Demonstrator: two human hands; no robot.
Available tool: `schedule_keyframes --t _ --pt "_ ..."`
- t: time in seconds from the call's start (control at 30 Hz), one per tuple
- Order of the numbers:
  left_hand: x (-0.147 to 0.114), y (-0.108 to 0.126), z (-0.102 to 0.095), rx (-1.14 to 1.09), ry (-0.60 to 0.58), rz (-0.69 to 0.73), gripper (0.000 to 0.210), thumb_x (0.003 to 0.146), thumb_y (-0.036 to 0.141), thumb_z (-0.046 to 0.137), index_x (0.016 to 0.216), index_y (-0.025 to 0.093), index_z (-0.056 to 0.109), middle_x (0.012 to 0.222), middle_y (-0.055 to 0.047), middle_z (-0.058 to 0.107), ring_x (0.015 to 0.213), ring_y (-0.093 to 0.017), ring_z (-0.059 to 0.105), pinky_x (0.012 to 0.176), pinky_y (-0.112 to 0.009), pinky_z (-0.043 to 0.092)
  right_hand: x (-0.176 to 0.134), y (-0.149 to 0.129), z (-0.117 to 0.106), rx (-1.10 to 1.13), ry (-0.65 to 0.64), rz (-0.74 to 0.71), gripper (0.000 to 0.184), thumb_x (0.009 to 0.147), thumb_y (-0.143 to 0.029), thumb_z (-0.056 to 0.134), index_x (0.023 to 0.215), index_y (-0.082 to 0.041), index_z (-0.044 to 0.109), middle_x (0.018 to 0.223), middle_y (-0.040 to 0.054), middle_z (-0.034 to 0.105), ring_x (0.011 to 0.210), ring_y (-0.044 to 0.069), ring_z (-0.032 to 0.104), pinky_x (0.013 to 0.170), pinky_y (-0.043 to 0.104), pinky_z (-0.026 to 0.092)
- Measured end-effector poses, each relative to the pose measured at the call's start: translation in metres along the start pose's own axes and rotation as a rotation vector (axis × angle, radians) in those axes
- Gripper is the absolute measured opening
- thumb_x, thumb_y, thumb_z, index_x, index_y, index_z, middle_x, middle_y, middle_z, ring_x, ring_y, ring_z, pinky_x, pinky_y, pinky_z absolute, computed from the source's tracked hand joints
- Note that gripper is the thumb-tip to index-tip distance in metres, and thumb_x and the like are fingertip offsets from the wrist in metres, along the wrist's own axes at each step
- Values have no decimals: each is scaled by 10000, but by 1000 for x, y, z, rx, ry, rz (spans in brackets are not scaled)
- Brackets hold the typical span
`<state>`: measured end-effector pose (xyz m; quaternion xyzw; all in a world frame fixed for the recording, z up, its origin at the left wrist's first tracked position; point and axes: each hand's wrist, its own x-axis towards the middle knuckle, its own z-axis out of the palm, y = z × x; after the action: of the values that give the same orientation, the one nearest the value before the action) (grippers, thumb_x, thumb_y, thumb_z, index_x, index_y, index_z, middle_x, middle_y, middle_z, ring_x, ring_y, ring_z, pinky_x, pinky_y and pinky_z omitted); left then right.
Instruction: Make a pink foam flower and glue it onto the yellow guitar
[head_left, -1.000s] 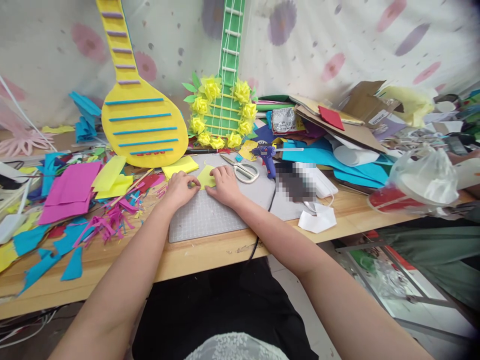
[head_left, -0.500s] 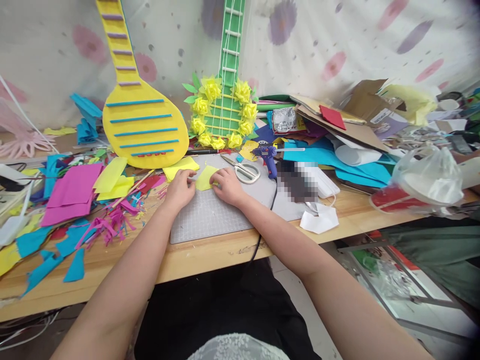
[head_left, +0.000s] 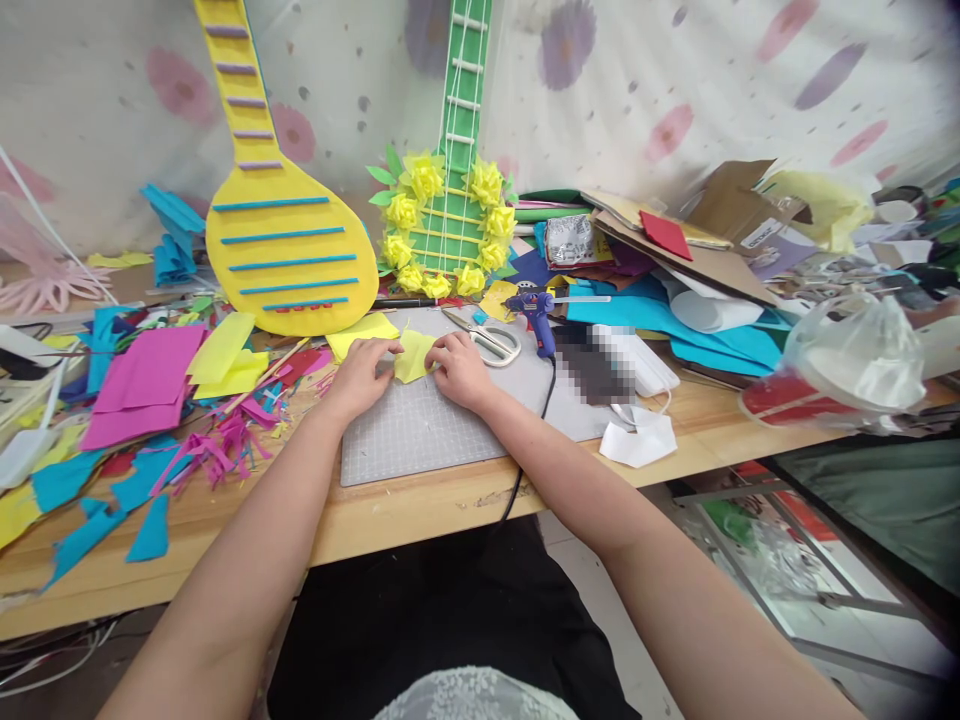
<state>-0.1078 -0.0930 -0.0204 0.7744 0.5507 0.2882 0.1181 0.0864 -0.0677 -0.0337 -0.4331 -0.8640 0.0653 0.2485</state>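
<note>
A small piece of yellow crepe paper (head_left: 413, 357) is spread between my hands above the grey cutting mat (head_left: 405, 430). My left hand (head_left: 364, 380) has its fingers curled in a pinch at the paper's left edge. At the right edge, my right hand (head_left: 460, 371) pinches it too, with the fingertips partly hidden. Scissors (head_left: 496, 345) with pale handles lie just past my right hand. More yellow crepe paper (head_left: 362, 335) lies beyond my left hand.
A blue glue gun (head_left: 537, 318) stands right of the scissors, its cord crossing the mat. Behind stand a yellow lute-like craft (head_left: 292, 250) and a green one (head_left: 450, 220) ringed with yellow paper flowers. Magenta paper (head_left: 142, 390) and scraps cover the left; a bagged cup (head_left: 802, 390) stands right.
Both hands have shifted slightly to the right with the yellow paper. Its outline has changed a little, and its top edge now looks more uneven.
</note>
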Motion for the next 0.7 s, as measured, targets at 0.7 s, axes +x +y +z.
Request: schedule_keyframes --t 0.7 --pt "-1 6 -1 58 -116 225 344 748 146 507 1044 231 660 1007 -38 669 1007 -206 532 925 -355 422 -4 -1 -10 274 -118 -35 349 764 -24 402 1054 -160 542 902 35 634 847 140 561 806 263 415"
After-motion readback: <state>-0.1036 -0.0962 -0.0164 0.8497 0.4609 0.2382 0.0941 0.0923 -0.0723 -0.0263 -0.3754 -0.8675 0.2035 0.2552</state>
